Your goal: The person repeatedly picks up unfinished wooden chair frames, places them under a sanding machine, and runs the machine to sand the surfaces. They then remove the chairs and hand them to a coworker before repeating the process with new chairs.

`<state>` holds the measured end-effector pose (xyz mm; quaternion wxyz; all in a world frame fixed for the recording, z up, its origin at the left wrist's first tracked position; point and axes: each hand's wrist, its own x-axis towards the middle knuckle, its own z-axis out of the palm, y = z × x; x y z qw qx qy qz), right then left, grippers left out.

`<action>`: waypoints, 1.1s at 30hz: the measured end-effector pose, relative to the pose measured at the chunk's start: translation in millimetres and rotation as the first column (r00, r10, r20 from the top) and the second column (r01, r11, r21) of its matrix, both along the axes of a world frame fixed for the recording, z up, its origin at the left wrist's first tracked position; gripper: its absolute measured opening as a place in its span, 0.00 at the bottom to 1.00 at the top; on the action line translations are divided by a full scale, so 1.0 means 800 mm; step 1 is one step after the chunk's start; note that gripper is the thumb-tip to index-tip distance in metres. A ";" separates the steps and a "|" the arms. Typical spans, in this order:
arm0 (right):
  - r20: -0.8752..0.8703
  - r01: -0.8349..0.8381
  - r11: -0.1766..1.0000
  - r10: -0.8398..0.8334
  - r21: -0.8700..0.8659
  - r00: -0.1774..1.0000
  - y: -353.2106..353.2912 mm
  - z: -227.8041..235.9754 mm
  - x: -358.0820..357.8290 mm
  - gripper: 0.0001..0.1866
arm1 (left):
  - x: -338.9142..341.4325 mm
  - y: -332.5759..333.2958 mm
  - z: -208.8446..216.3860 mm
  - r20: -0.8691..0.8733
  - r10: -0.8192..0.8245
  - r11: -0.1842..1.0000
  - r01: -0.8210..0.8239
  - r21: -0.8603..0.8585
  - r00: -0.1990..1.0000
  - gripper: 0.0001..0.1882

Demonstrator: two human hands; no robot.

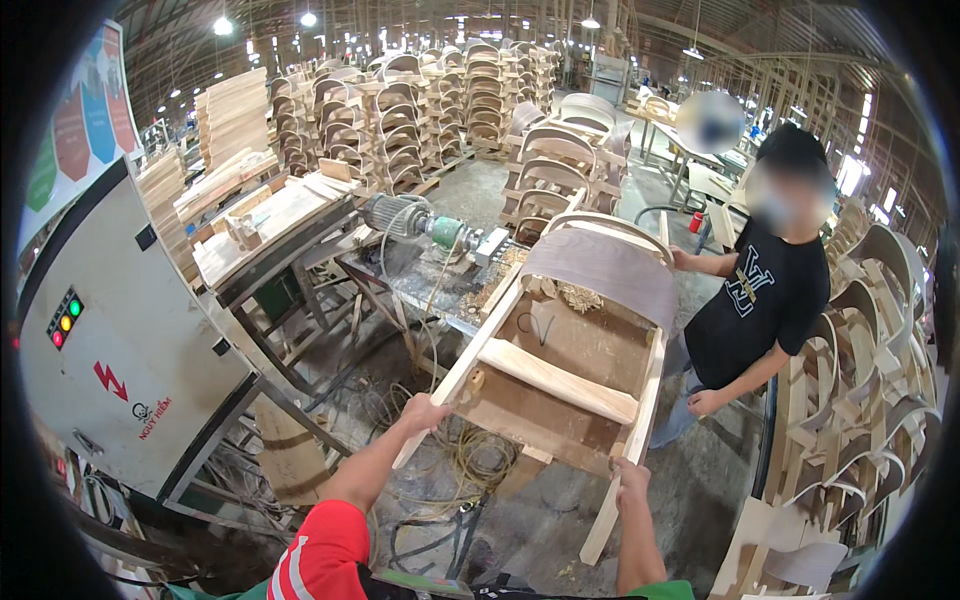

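Note:
A wooden chair back frame point(605, 272) lies slanted in front of me, with a curved grey-brown top panel, a pale crossrail point(557, 380) and two long legs. My left hand point(425, 413) is closed round its left leg. Lower down, my right hand point(630, 485) grips the right leg, its fingers partly hidden. Beneath the frame shows a brown board point(530, 425) with wood shavings near the top panel. A co-worker point(765, 290) in a black T-shirt stands at the right, one hand point(683, 260) at the frame's far right side; whether it touches is unclear.
Beyond the frame's left side, a motor-driven machine point(440, 228) sits on a metal bench. A grey electrical cabinet point(120, 330) stands at left. Cables and hoses point(480, 450) coil on the floor. Chair frames are stacked at right point(860, 370) and behind point(400, 120).

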<state>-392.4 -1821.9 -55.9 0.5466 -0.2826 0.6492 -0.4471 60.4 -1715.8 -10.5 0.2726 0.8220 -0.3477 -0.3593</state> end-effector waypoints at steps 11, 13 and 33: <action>-0.216 -0.092 0.992 0.073 -0.081 0.974 0.021 -0.037 -0.023 0.35 | -0.003 -0.019 -0.018 0.012 -0.007 1.000 0.008 -0.018 1.000 0.32; -0.187 -0.210 0.978 0.204 -0.012 0.961 0.044 -0.029 -0.006 0.36 | 0.004 -0.010 -0.024 0.089 0.024 0.999 -0.021 -0.039 0.996 0.36; -0.917 -0.743 0.544 -0.153 -0.389 0.368 0.148 0.031 0.054 0.36 | -0.186 0.409 -0.086 0.400 0.336 0.933 -0.244 -0.265 0.853 0.32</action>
